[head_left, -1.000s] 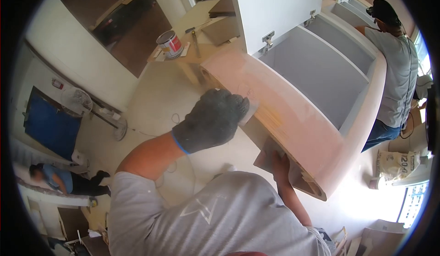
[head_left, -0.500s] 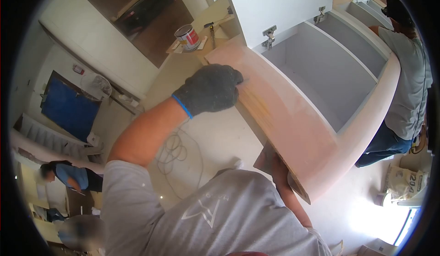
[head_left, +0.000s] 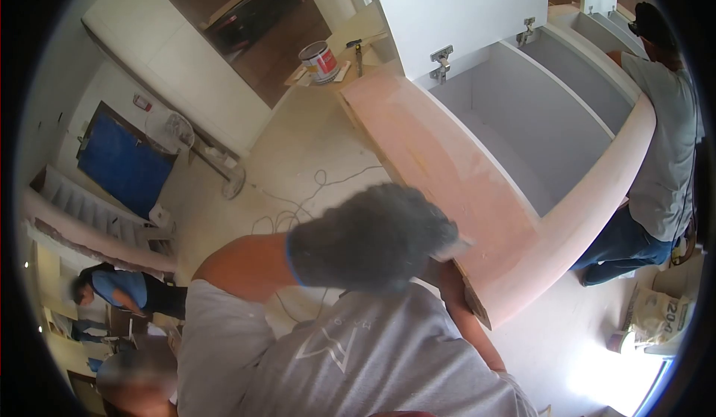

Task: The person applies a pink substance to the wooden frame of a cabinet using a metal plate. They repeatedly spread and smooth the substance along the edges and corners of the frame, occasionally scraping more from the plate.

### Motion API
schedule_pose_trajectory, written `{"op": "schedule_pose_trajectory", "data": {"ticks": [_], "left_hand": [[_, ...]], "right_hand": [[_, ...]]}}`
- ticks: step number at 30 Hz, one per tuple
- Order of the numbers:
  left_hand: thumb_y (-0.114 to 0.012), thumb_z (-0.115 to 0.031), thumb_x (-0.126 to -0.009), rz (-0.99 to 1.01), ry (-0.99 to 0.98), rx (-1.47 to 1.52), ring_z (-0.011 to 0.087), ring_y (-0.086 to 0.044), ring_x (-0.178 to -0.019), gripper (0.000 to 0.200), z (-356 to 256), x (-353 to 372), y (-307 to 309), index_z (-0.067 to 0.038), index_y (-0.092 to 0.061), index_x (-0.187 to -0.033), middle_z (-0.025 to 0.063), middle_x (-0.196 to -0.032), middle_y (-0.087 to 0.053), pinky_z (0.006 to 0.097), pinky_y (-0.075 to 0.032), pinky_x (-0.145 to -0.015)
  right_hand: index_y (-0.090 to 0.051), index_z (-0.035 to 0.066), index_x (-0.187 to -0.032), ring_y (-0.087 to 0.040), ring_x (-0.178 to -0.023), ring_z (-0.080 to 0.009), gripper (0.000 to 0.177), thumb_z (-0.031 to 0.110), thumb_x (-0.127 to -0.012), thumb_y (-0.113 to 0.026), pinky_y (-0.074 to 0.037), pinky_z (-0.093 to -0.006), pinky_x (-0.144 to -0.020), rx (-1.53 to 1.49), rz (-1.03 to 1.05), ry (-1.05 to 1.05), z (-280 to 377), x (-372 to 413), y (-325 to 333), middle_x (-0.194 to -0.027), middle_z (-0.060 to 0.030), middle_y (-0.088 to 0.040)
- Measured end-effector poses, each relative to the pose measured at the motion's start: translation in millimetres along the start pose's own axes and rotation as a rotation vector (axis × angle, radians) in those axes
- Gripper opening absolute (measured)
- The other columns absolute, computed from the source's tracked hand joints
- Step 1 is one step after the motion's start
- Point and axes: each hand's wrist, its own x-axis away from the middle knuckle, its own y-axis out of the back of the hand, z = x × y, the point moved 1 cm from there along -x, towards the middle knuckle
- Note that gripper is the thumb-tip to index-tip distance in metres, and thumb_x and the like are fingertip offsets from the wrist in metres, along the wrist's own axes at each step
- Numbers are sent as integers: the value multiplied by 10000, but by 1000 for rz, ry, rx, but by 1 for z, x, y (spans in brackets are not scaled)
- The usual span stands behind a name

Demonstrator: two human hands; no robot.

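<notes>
At left, our gloved left hand [head_left: 369,238] has its fingers closed around a flat tool [head_left: 453,248]. Right of these fingers, the tool overlaps the near edge of the pink panel [head_left: 451,174]; we cannot confirm contact. Our right hand [head_left: 452,286], beside that edge, is mostly hidden; we cannot tell its grip. Farther right: an open compartment [head_left: 533,118].

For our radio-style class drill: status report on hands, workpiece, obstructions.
Left hand gloved, holding flat piece near edge of pink panel. Right hand low by same edge. Surface patchy. Left hand partly blocks view of right.
</notes>
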Motion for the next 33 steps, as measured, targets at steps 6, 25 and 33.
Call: {"op": "schedule_pose_trajectory", "data": {"ticks": [6,25,33], "left_hand": [[-596,-39,-837,-104,31,-245,316,-661,-1062,459,90,10,-5,-153,-678,-1274,95,-1219,-690,431,-520,-930],[-629,-133,-795,-27,355,-200,341,-668,-961,353,121,-4,-19,-59,-724,-1127,161,-1065,-711,462,-531,-862],[-665,-145,-697,14,141,-85,323,-623,-741,172,5,-7,-28,-51,-630,-836,143,-795,-631,461,-495,-653]], "right_hand": [[-541,-58,-1344,-511,-1291,-447,558,390,-1012,-531,-386,-438,-1105,-86,-25,-110,13,10,8,-1311,-327,-578],[-508,-48,-1393,-509,-1300,-448,634,443,-993,-527,-375,-455,-1116,-40,-13,-160,15,24,21,-1353,-335,-549],[-523,-48,-1373,-545,-1256,-429,566,381,-1005,-546,-419,-437,-1067,-43,-7,-97,5,19,19,-1352,-313,-563]]}}
